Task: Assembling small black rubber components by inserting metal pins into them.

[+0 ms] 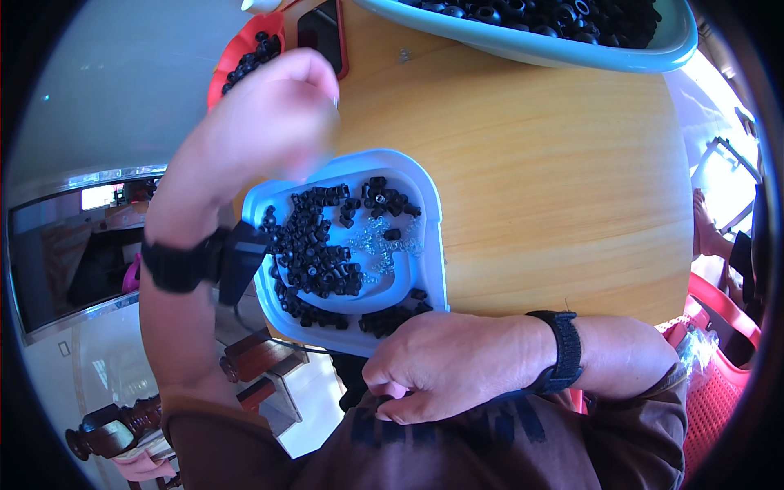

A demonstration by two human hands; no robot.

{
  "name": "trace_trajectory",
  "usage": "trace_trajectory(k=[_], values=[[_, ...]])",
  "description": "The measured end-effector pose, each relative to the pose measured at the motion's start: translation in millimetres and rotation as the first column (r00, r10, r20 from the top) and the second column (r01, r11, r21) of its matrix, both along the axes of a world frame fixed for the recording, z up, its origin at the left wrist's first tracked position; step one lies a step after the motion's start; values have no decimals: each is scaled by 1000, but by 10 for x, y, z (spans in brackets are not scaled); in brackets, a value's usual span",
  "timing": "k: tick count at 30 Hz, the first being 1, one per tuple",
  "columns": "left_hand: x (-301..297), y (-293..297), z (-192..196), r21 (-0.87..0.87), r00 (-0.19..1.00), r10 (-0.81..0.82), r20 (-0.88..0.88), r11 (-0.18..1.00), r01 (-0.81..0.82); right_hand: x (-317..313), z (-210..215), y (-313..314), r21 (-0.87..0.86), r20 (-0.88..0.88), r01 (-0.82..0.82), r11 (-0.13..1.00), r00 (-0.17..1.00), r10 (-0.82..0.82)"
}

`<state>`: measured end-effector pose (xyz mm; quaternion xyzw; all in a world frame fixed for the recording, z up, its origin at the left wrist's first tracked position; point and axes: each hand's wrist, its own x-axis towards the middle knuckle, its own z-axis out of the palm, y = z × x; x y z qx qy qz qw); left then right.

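Observation:
My left hand (282, 118) is raised over the far left side of the tray, close to the red dish. Motion smears its fingers, and whether they hold anything is unclear. At the tray's near edge, my right hand (453, 359) has its fingers curled in, thumb toward the fingertips; anything inside that grip is hidden. The pale tray (438, 269) contains many small black cylindrical parts (314, 237) in clusters. Small clear pieces, perhaps springs (380, 245), lie in its middle right. Rounded black pieces (260, 55) fill part of the red dish (233, 57).
A light blue basin (523, 51) heaped with black ring-like parts stands at the far side of the wooden table (563, 196). Beside the red dish is a phone (322, 37) in a red case. A pink plastic chair (719, 376) stands at the right.

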<state>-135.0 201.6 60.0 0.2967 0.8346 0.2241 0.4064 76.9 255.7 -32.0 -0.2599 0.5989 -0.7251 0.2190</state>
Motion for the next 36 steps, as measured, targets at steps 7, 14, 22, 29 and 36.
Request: trace_trajectory(k=[7,14,22,29,36], values=[[191,-132,61,-5,979,-67,-193,998,67,-15,21,9,19,5,-13,1000,1000,13],[-297,386,-582,28,780,-286,-557,932,361,-30,12,24,22,16,-35,999,999,35],[-380,692,-883,49,709,-281,-647,913,406,-5,-2,26,37,-58,-22,999,998,25],[-348,693,-796,-22,839,-264,-475,957,288,-8,13,22,20,24,-13,1000,1000,13],[-199,301,-331,132,971,-36,-237,989,68,-12,-8,8,15,-4,-26,1000,1000,26]])
